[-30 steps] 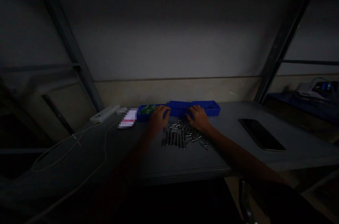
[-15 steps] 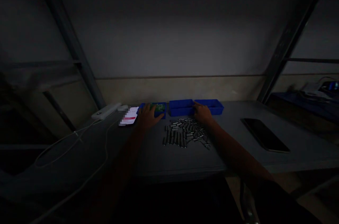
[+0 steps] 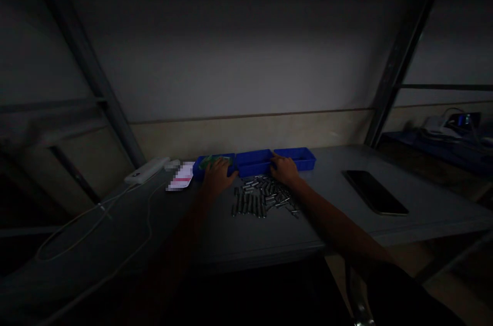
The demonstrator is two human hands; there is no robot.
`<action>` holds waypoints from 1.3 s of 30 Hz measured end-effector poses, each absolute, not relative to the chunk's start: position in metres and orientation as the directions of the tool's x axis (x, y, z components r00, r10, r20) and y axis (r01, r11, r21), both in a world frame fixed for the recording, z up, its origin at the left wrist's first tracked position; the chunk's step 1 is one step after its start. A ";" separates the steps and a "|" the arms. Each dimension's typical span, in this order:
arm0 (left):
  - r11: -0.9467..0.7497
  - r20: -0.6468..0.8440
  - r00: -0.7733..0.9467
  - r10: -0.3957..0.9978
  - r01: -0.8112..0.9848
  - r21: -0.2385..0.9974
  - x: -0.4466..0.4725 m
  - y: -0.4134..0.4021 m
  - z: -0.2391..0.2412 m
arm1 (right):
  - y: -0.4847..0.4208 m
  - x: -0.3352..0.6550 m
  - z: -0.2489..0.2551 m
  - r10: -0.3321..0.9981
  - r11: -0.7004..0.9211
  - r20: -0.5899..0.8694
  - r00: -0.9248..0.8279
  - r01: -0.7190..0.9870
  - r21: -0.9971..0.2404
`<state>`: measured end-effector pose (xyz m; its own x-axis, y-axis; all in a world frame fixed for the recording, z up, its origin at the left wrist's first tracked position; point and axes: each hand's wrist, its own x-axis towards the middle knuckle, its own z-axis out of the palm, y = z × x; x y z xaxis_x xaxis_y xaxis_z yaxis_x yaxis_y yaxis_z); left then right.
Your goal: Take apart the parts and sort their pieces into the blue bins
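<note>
Three blue plastic bins stand in a row at the back of the table, their ends close together. My left hand (image 3: 217, 176) lies over the front of the left bin (image 3: 197, 168), fingers spread and thumb out toward its right corner. Green material (image 3: 210, 161) shows inside that bin, partly covered by my fingers. My right hand (image 3: 284, 168) has its fingers hooked over the rim where the middle bin (image 3: 252, 166) meets the right bin (image 3: 307, 163). Many small metal cylinders and pins (image 3: 252, 204) lie loose in front of the bins, some lined up side by side.
A dark phone-like slab (image 3: 373, 192) lies on the right of the grey table (image 3: 331, 223). On the left are a white power strip (image 3: 146, 170) with cables and a white-and-pink card (image 3: 183, 178). Metal frame posts (image 3: 379, 120) rise on both sides before the wall.
The left bin has shifted right along with my left hand, closing the gap to the middle bin. My right hand stays at the joint of the other two. The view has turned slightly.
</note>
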<state>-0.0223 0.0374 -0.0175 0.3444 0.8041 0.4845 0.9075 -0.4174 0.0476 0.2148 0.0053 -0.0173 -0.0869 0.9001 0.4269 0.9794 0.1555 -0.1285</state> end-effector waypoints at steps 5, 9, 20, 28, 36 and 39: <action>-0.454 0.549 0.341 0.763 0.887 0.080 -0.026 0.040 -0.016 | 0.001 0.207 -0.017 0.898 0.112 0.437 -0.046 0.986 -0.127; -0.498 0.651 0.312 0.692 0.859 0.118 -0.023 0.037 -0.011 | 0.000 0.205 -0.018 0.905 0.124 0.424 -0.044 0.979 -0.162; -0.456 0.476 0.337 0.813 0.876 0.158 -0.018 0.026 -0.004 | 0.005 0.214 -0.021 0.890 0.187 0.447 -0.085 0.964 -0.190; -0.431 0.375 0.349 0.859 0.889 0.158 -0.013 0.029 -0.017 | 0.007 0.219 -0.020 0.901 0.207 0.423 -0.099 0.954 -0.216; -0.518 0.395 0.414 0.820 0.830 0.207 -0.009 0.028 -0.018 | 0.002 0.232 -0.018 0.908 0.195 0.410 -0.084 0.952 -0.237; -0.552 0.410 0.444 0.797 0.811 0.193 -0.010 0.027 -0.015 | 0.001 0.234 -0.017 0.908 0.197 0.411 -0.085 0.951 -0.240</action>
